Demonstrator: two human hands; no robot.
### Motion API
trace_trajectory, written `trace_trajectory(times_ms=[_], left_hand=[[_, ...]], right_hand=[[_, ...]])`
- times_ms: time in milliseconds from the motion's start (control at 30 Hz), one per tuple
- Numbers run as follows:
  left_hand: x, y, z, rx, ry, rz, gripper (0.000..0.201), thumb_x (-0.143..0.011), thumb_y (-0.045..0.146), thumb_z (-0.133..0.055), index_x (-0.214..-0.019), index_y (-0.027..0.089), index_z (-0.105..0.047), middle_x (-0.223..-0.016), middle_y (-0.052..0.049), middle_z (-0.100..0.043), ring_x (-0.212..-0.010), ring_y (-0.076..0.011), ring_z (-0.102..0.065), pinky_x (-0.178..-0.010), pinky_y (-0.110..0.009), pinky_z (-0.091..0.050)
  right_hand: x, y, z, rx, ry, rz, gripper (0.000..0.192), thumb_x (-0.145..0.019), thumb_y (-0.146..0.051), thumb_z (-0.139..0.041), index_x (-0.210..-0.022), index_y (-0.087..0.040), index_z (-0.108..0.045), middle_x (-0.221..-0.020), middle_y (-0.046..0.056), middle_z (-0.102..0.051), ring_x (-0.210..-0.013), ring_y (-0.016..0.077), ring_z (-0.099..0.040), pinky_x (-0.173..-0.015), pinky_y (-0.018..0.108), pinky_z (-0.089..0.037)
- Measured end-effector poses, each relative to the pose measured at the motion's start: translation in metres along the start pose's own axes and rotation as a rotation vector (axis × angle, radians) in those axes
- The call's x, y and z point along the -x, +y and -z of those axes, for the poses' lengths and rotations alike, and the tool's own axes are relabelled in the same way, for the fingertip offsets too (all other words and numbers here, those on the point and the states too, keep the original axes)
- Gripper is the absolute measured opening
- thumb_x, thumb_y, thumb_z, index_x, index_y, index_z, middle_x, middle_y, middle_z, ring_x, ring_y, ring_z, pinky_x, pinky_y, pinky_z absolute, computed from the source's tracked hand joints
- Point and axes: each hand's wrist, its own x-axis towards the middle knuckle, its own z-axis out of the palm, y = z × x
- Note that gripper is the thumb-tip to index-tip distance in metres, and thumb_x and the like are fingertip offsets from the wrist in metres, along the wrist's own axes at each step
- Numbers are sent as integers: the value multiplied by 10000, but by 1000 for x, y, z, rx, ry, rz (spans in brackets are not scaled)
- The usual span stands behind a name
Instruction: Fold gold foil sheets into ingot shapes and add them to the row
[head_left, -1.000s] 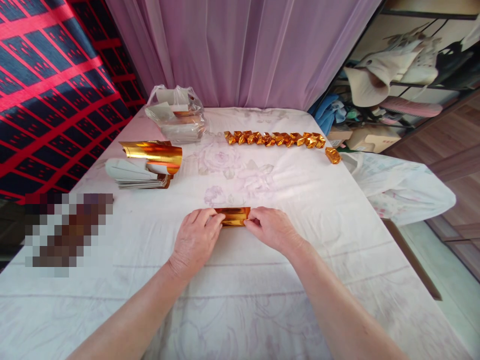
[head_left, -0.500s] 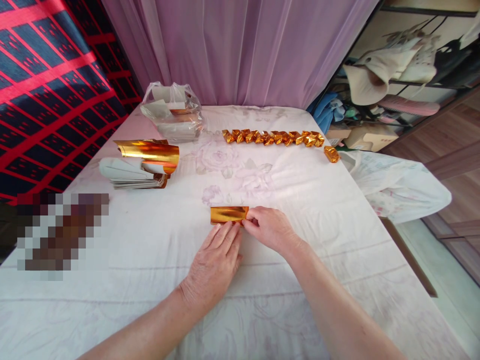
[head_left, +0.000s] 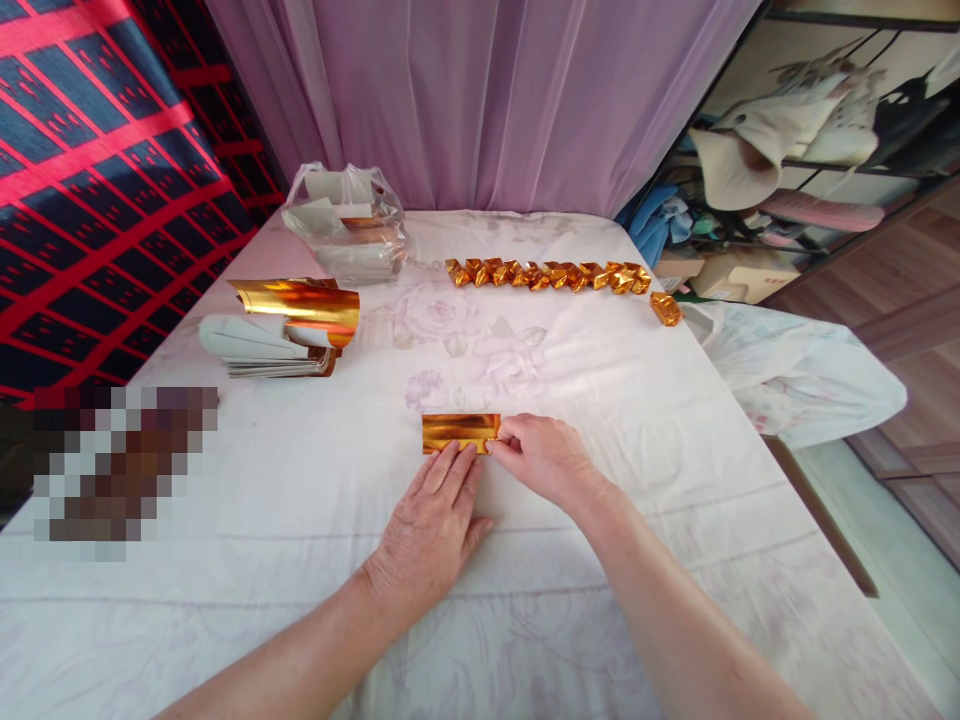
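One gold foil strip (head_left: pixel 459 428) lies flat on the cloth-covered counter (head_left: pixel 300 490), long side left to right, in front of the person, between far edge and near edge. Left hand (head_left: pixel 429 530): palm down, fingers straight out, tips on the strip's near edge, pressing, no grip. Right hand (head_left: pixel 546 455): fingers curled in, thumb and forefinger closed on the strip's right end near the near corner; exact grip partly hidden. Step looks like smoothing or creasing the strip's near edge. Next move probably calls for a firm hold at the right end and even pressure along the fold, so it doesn't skew. Farther out: row of folded gold pieces (head_left: pixel 547 275) along the far side, one single gold piece (head_left: pixel 665 309) just beyond its right end. Far left: stack of foil sheets (head_left: pixel 300 305), clear plastic bag (head_left: pixel 345 225) of more sheets behind it.
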Motion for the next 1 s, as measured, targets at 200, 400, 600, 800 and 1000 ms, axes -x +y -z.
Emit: trace_trajectory(times_ms=[200,400,600,800,1000], left_hand=[[0,-2,0,2,-4,-4,542,-994,441,-420,-1392,85,-512,-1485,-175,-489,-1416,-327,-392,-1138,-494,-374],[-1,-3,1,11,-22,4,539,-995,442,-423,-1391,89,-515,-1471,-180,-503,-1405,-325,-406,-1132,-498,-378],[0,-3,1,26,-26,4,548,-994,452,-419,-1400,95,-509,-1474,-183,-498,-1407,-328,-400,-1125,-501,-382],[-1,-3,2,31,-26,7,545,-998,452,-411,-1399,97,-508,-1472,-179,-500,-1401,-325,-407,-1124,-504,-379],[-2,-3,3,-4,-23,-2,552,-1001,463,-399,-1371,77,-533,-1452,-178,-524,-1375,-321,-444,-1116,-484,-387]], right_hand=[[2,0,3,35,-13,9,229,-924,-308,-528,-798,-219,-696,-864,27,-733,-711,152,-620,-593,264,-310],[2,0,4,57,-15,-17,242,-919,-302,-511,-782,-223,-693,-850,31,-732,-705,161,-621,-586,273,-296],[1,-1,2,64,-15,-38,239,-920,-314,-523,-771,-222,-685,-849,29,-732,-714,164,-632,-579,277,-293],[2,-1,2,56,-10,-47,230,-913,-308,-527,-767,-225,-684,-843,24,-732,-709,157,-623,-570,272,-279],[1,-1,2,58,-9,-58,250,-915,-327,-524,-753,-220,-682,-831,30,-730,-696,155,-613,-564,273,-260]])
